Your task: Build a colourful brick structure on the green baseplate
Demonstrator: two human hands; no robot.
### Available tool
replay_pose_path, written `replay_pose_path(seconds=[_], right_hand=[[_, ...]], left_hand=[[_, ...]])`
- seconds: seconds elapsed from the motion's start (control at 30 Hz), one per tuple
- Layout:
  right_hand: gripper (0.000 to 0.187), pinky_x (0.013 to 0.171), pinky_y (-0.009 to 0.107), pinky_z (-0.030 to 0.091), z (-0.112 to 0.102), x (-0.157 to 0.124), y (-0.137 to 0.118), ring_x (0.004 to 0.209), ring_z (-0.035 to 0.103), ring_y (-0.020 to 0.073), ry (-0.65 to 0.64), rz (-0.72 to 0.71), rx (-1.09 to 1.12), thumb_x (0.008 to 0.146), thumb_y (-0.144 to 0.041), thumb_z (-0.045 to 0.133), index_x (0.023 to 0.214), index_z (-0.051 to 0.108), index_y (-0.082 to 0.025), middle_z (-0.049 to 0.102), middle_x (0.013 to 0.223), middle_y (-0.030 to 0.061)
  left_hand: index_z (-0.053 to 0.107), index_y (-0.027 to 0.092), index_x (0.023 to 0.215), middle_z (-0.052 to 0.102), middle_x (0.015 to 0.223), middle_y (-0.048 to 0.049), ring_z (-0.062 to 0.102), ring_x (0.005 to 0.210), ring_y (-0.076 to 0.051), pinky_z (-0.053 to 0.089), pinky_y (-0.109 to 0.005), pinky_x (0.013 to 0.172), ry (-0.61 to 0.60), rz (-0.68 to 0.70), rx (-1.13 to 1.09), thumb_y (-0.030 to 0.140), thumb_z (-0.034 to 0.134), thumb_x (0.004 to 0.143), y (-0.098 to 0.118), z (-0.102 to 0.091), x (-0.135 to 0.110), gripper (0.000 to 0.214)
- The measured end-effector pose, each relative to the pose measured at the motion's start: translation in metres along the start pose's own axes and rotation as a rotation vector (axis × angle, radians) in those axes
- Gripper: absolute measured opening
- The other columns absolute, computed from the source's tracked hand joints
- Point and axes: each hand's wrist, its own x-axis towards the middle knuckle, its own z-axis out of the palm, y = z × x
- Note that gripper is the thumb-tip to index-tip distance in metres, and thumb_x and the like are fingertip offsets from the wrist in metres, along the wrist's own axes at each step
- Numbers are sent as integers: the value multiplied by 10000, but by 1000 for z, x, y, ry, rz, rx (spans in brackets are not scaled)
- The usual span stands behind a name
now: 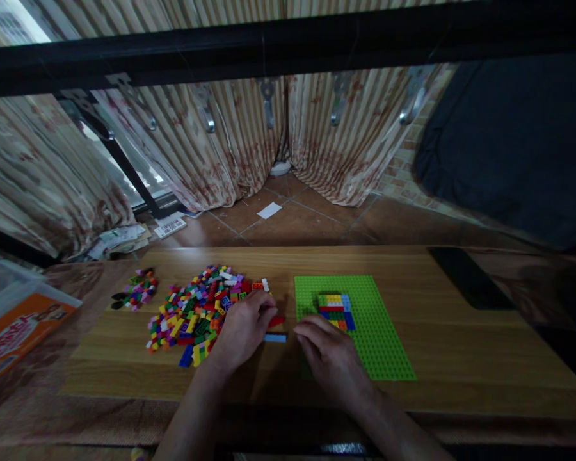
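My left hand (pixel 244 325) is over the right side of a heap of mixed toy bricks (pixel 192 314), fingers curled together; whatever they may hold is hidden. Just right of its fingertips lie a red brick (pixel 277 321) and a long light blue brick (pixel 275 337) on the wood. My right hand (pixel 333 358) hovers by the left edge of a green baseplate (pixel 381 339), thumb and fingers closed, and I cannot make out anything between them. On the baseplate sits a flat block of joined bricks (pixel 335 312) in yellow, white, red, green, blue and light blue.
A smaller pile of bricks (pixel 141 289) lies at the left of the wooden table (pixel 461 358). A dark flat panel (pixel 475 278) is at the right. A clear box with an orange label (pixel 16 326) stands far left. Curtains and a tiled floor are beyond.
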Motion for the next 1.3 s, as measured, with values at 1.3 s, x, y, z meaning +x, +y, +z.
replay_pose_path(seconds=[1.3], right_hand=[[248, 755, 297, 579, 1, -1, 9, 864, 709, 179, 43, 73, -61, 904, -255, 512, 1128, 616, -231, 733, 1005, 36]], left_hand=[[648, 167, 951, 665, 863, -35, 613, 780, -156, 484, -248, 686, 2, -131, -527, 201, 561, 830, 22, 27, -7, 154]])
